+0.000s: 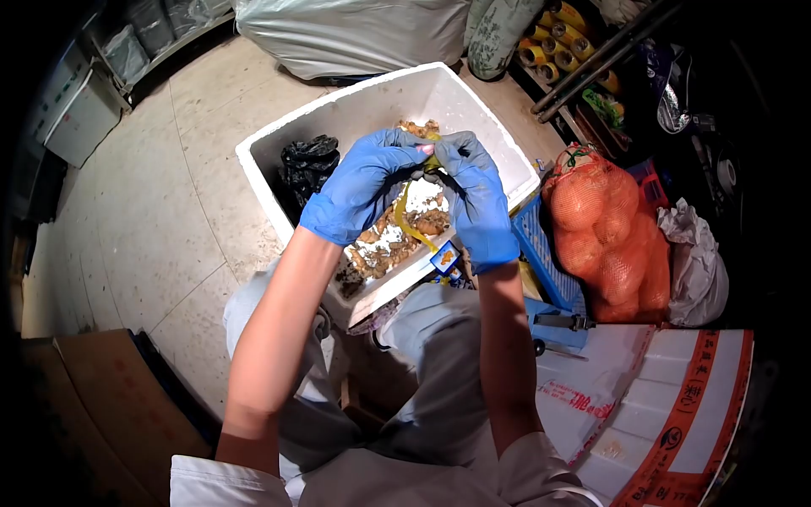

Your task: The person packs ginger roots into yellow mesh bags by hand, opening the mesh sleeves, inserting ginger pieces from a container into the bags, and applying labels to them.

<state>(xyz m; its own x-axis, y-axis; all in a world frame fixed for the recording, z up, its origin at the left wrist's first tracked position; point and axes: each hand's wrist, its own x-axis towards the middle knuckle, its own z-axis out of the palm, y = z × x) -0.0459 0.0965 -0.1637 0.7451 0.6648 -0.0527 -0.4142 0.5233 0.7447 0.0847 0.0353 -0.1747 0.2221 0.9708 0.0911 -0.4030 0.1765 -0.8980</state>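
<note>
Both my hands wear blue gloves and meet above a white foam box. The fingers of my left hand and my right hand are pinched together on a yellow strap. It hangs down from my fingers in a curve to a small blue tag at the box's near edge. Brown, lumpy pieces lie on the white bottom of the box, some of them under my hands. A crumpled black plastic bag is inside the box at the left.
Red net bags of onions stand at the right, beside a blue crate and a whitish plastic bag. A large silver-grey sack is beyond the box. Printed cartons lie at the lower right, and brown cardboard at the lower left.
</note>
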